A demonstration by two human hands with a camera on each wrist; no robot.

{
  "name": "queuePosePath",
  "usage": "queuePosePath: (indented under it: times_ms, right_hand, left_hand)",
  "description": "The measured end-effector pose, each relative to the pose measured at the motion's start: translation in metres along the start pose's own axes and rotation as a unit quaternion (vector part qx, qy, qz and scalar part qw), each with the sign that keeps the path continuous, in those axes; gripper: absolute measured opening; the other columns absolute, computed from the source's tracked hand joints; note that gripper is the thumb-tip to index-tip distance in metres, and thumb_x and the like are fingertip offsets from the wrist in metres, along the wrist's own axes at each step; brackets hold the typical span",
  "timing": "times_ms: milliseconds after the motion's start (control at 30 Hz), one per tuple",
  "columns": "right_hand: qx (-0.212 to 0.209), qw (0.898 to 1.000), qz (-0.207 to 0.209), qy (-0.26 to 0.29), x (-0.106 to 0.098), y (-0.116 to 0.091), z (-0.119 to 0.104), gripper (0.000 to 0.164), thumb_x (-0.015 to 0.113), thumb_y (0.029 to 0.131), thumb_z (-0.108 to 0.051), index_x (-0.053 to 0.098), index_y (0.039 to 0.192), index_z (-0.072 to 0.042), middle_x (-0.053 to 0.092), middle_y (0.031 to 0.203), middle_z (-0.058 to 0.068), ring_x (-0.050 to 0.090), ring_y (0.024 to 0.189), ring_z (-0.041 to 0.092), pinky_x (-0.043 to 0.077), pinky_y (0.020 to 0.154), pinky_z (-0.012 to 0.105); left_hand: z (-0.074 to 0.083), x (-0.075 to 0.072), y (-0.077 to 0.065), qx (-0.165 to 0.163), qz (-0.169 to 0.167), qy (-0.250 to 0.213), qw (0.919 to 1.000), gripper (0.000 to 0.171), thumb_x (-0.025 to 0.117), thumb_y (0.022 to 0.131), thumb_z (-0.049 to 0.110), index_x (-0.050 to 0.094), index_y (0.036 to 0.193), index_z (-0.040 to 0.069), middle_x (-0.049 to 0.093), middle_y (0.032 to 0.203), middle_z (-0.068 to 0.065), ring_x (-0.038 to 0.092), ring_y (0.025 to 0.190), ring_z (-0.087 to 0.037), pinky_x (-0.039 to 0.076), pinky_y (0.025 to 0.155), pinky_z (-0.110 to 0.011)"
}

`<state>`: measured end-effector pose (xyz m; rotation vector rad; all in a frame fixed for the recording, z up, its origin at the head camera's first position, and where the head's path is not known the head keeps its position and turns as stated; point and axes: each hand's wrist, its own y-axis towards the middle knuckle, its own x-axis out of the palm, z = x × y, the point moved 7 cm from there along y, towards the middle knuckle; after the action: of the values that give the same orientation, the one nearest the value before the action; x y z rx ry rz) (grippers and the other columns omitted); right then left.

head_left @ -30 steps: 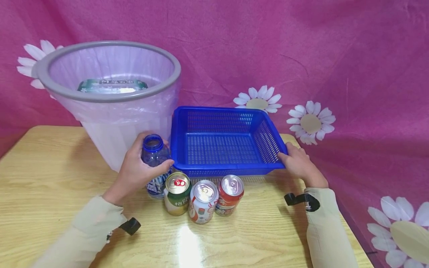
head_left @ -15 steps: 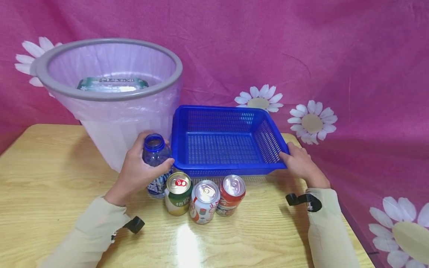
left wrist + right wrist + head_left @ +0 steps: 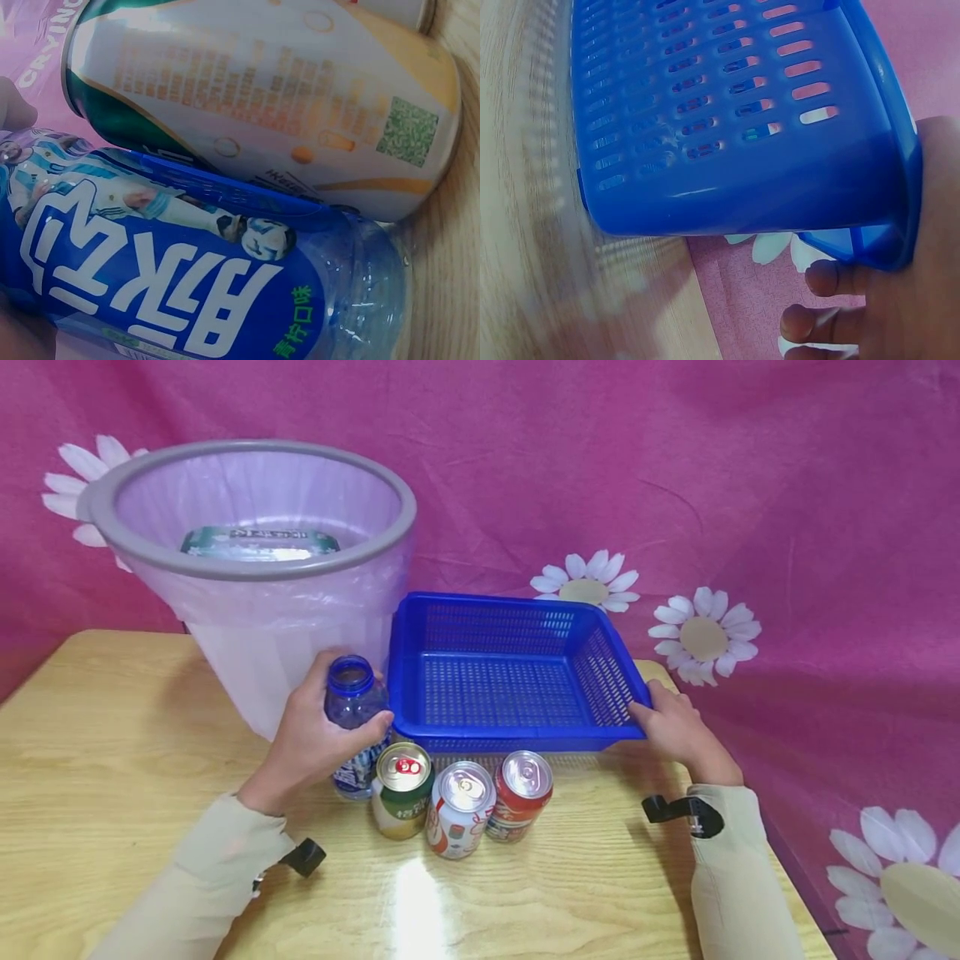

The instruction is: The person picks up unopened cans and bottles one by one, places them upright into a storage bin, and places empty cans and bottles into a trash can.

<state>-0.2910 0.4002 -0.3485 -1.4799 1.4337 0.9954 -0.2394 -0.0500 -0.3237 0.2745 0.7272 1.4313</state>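
Far left, lined bin [image 3: 258,618] holds a green metallic item [image 3: 258,545], dark lettering too small to read. Left grip [image 3: 311,735] is curled round an uncapped bottle [image 3: 352,710], which stands upright on the desk [image 3: 600,877] at the near left corner of the blue basket [image 3: 517,733]. For a clean hold: squeeze evenly below the neck, thin plastic may dent; move it clear of the green-gold can [image 3: 402,797] just to its right, easily knocked. Bottle's blue label reads 脉动, with 青柠口味 in green. Green-gold can has a QR code, small print blurred. White can [image 3: 461,814] has red script, only partly visible; red can [image 3: 521,797] lettering illegible. Basket sits beyond the cans; right grip [image 3: 678,731] holds its right rim, fingers under the edge. Best to steady it lightly; a near-side tug could hit the cans.
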Motion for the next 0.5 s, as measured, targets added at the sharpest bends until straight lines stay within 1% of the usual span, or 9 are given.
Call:
queuePosePath:
  times_ms: [267, 500]
  right_hand:
    - [0.005, 1.0, -0.005, 0.003, 0.0011, 0.0004, 0.0007, 0.044, 0.035, 0.1, -0.038, 0.044, 0.125, -0.003, 0.057, 0.112, 0.021, 0.044, 0.109, 0.037, 0.038, 0.089, 0.056]
    - [0.006, 1.0, -0.004, 0.005, 0.0, 0.0003, -0.0005, 0.043, 0.035, 0.1, -0.038, 0.044, 0.124, -0.004, 0.057, 0.109, 0.02, 0.044, 0.108, 0.037, 0.039, 0.087, 0.054]
  left_hand:
    - [-0.0005, 0.0005, -0.0004, -0.003, 0.004, 0.007, 1.0, 0.063, 0.08, 0.072, 0.004, 0.046, 0.126, 0.005, 0.067, 0.107, -0.007, 0.063, 0.094, 0.0, 0.052, 0.085, -0.013]
    - [0.0001, -0.0002, 0.0002, -0.002, 0.005, 0.011, 0.9999, 0.064, 0.08, 0.072, 0.004, 0.045, 0.127, 0.003, 0.067, 0.108, -0.007, 0.062, 0.095, 0.001, 0.052, 0.086, -0.012]
